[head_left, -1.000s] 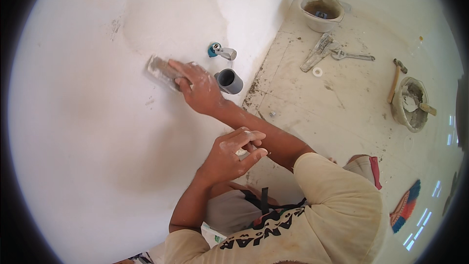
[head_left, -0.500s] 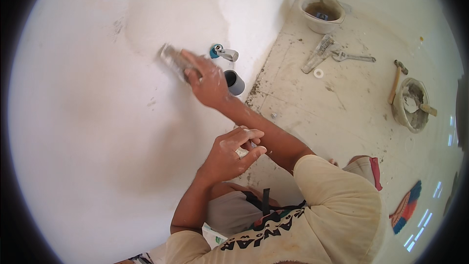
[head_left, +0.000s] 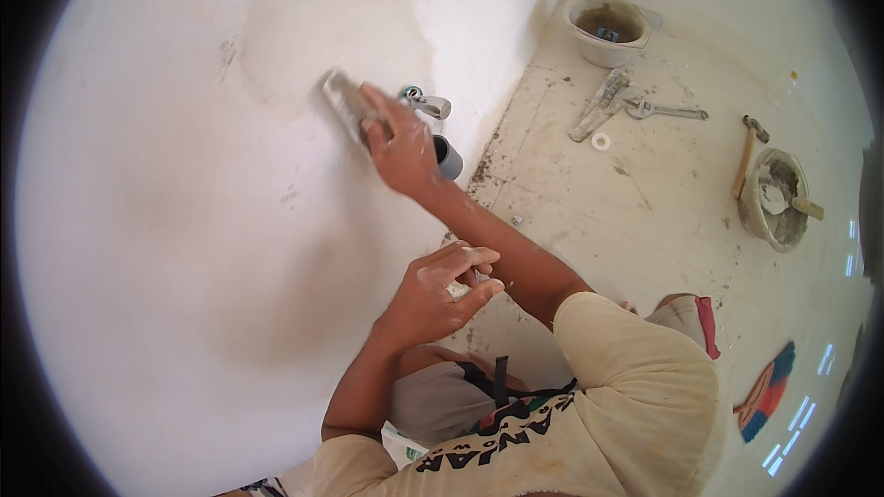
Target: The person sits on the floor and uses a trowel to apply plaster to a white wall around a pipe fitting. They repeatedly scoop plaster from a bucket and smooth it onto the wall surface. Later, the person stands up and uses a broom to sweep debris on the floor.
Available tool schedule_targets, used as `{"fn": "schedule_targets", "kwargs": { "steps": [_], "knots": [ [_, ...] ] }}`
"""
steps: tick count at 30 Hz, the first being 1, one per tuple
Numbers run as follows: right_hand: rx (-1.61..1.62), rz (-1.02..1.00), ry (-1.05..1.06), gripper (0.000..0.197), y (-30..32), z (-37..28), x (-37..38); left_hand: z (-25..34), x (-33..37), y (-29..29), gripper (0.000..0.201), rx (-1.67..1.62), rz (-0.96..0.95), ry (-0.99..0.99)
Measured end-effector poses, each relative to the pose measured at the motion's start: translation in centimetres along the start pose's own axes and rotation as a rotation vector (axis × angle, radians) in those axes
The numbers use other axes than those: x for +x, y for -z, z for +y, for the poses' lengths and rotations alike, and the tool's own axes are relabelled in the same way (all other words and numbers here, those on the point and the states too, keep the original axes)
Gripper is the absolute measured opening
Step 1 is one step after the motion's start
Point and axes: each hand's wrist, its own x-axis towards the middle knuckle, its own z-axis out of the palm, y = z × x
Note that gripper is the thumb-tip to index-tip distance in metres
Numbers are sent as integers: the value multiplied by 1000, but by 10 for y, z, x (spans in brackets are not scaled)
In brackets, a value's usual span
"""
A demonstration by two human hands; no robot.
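Note:
My right hand (head_left: 403,143) is closed round a plaster-smeared plastering trowel (head_left: 346,109), pressed to the white wall (head_left: 184,221). The trowel is slightly blurred, its long edge tilted. Just right of the hand, a chrome tap (head_left: 431,105) with a blue ring at its base sticks out of the wall. Below the tap is a grey pipe end (head_left: 448,158), partly covered by my right wrist. My left hand (head_left: 440,290), dusted with white, is held near my right forearm with its fingers curled round something whitish that I cannot make out.
On the dusty floor lie a plaster-caked trowel (head_left: 600,107), an adjustable wrench (head_left: 668,111), a white ring (head_left: 601,142) and a hammer (head_left: 744,161). A tub (head_left: 608,53) stands at the far corner, a plaster bowl (head_left: 761,221) at the right. A brush (head_left: 766,391) lies nearer.
My right hand and the trowel have slid right along the wall, closer to the tap, now covering more of the tap's base and the pipe. My left hand has barely moved.

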Motion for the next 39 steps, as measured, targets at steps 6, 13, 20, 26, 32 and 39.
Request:
{"fn": "schedule_targets", "kwargs": {
  "steps": [6, 13, 20, 26, 32, 39],
  "knots": [
    [-26, -42, -65, 45, 6, 5, 36, -2, -2, -3, 29, 31, -6, 10],
    [63, -83, 24, 44, -7, -20, 3, -9, -3, -1, 28, 10, 0, 30],
    [-87, 4, 130, 48, -12, -28, 50, -6, -7, -1, 28, 15, 11, 76],
    [-6, -220, 129, 46, -19, -43, -1, -10, -7, -1, 29, -1, 3, 80],
    [-78, 4, 108, 45, -9, -27, 53, -4, -10, 1, 29, 27, 17, 55],
    [43, -167, 148, 43, -20, -44, 9, -9, -12, 2, 28, 44, 26, 74]
  ]
}}
